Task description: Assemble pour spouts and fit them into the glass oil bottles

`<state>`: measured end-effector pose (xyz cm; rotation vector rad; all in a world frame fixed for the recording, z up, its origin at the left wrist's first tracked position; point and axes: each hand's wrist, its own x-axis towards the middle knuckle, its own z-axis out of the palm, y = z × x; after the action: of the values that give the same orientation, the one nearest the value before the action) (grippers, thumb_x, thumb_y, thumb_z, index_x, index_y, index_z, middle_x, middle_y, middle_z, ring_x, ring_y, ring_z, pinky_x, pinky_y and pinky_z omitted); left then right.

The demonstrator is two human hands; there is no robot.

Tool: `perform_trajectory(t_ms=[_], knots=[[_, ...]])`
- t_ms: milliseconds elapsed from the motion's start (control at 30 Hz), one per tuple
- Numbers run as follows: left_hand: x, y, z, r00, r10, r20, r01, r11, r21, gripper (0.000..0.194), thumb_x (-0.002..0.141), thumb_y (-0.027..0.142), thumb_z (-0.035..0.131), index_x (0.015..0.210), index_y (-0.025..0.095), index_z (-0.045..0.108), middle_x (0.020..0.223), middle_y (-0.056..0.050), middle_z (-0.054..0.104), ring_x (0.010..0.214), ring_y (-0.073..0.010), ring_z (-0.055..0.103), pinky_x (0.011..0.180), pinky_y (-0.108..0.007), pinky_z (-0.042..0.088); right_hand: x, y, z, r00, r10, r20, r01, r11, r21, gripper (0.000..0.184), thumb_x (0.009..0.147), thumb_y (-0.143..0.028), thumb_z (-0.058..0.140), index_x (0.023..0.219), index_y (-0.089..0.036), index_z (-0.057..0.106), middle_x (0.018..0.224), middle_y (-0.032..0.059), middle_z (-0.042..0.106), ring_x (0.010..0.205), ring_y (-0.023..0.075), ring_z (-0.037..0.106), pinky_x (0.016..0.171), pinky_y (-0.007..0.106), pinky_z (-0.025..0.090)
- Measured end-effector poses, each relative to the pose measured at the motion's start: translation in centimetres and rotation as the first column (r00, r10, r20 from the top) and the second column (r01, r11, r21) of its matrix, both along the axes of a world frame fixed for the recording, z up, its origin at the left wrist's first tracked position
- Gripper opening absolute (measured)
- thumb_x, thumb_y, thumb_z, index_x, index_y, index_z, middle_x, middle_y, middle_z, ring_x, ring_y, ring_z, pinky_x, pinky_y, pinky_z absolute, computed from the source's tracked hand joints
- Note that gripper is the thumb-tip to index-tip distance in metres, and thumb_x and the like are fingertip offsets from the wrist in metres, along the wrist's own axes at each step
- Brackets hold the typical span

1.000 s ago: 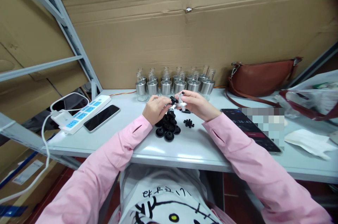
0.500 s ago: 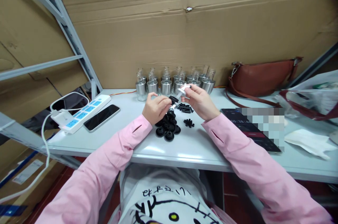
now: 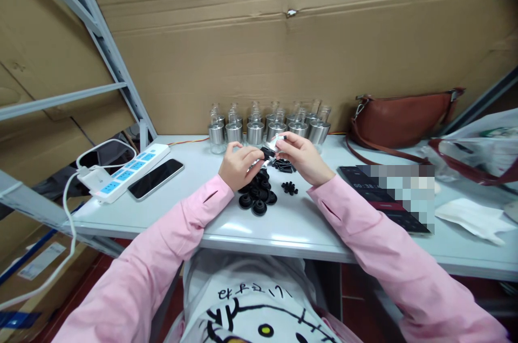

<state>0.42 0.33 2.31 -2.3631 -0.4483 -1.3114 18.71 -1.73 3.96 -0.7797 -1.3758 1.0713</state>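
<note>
My left hand (image 3: 242, 166) is closed on a small black part (image 3: 267, 152) with something whitish below it. Pinched in the fingers of my right hand (image 3: 304, 158) is a small whitish, partly clear piece (image 3: 277, 142) with a dark tip. The two parts meet or nearly meet between my fingertips; I cannot tell which. Below my left hand lies a heap of round, stepped black rubber-like parts (image 3: 259, 192). Thin black sticks (image 3: 284, 166) lie behind my fingers, and several tiny black pieces (image 3: 289, 188) form a pile to the right.
Several glass bottles with silver metal sleeves (image 3: 255, 132) stand in rows at the back. A power strip (image 3: 131, 173) and a phone (image 3: 156, 180) lie left. To the right are a brown handbag (image 3: 404, 119), a tablet-like screen (image 3: 368, 186), a tissue (image 3: 473, 216) and a plastic bag (image 3: 481, 143).
My right hand has moved slightly left and down, bringing the whitish piece against or close to the black part. My left hand has barely moved.
</note>
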Motion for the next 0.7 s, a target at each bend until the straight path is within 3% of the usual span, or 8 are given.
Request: perform_trajectory(t_ms=[167,333,433,567,700], knots=[[-0.02,0.14,-0.31,0.999,0.014,0.028,-0.014,1.000,-0.026,0.012,0.085,0.026,0.049,0.093,0.018,0.049,0.092,-0.006,0.066,0.086,-0.0167,0.061,0.078,-0.033,0.038,0.04,-0.16,0.22,0.998,-0.005,0.061,0.005,1.000,0.011,0.028,0.068,-0.042,0.071,0.082,-0.020,0.061,0.069,-0.0022,0.056,0.064,0.0103,0.051,0.061,0.024,0.045],[0.03,0.14,-0.38,0.999,-0.010,-0.044,0.008,0.999,-0.045,0.038,0.080,0.025,0.049,0.116,0.016,0.043,0.112,-0.011,0.059,0.105,-0.0196,0.056,0.083,-0.031,0.041,-0.29,-0.53,0.48,0.981,-0.038,0.191,0.031,0.999,0.037,0.030,0.067,-0.046,0.069,0.077,-0.018,0.061,0.065,-0.0018,0.056,0.063,0.0121,0.052,0.062,0.027,0.046],[0.04,0.13,-0.30,0.999,0.011,-0.036,-0.012,1.000,-0.029,0.040,0.079,0.025,0.049,0.117,0.016,0.045,0.109,-0.010,0.061,0.102,-0.0204,0.057,0.084,-0.033,0.040,-0.33,-0.56,0.50,0.969,-0.068,0.237,0.051,0.996,0.079,0.029,0.070,-0.046,0.066,0.073,-0.018,0.061,0.064,-0.0009,0.056,0.063,0.0129,0.052,0.063,0.029,0.046],[0.03,0.12,-0.24,0.995,0.089,0.045,-0.085,0.993,-0.079,0.038,0.077,0.028,0.050,0.113,0.014,0.048,0.107,-0.011,0.061,0.095,-0.0210,0.059,0.085,-0.035,0.037,-0.07,-0.39,0.41,0.963,-0.124,0.239,0.075,0.977,0.202,0.023,0.070,-0.038,0.066,0.082,-0.019,0.060,0.084,0.0029,0.061,0.080,0.0171,0.057,0.070,0.031,0.048],[0.07,0.02,-0.28,0.988,0.128,0.081,-0.114,0.980,-0.162,0.036,0.075,0.029,0.050,0.108,0.016,0.048,0.101,-0.007,0.064,0.079,-0.0178,0.061,0.088,-0.038,0.033,0.00,-0.52,0.24,0.932,-0.119,0.342,0.003,0.947,0.320,0.028,0.066,-0.025,0.068,0.092,-0.020,0.058,0.097,0.0049,0.060,0.091,0.0196,0.057,0.075,0.033,0.048]])
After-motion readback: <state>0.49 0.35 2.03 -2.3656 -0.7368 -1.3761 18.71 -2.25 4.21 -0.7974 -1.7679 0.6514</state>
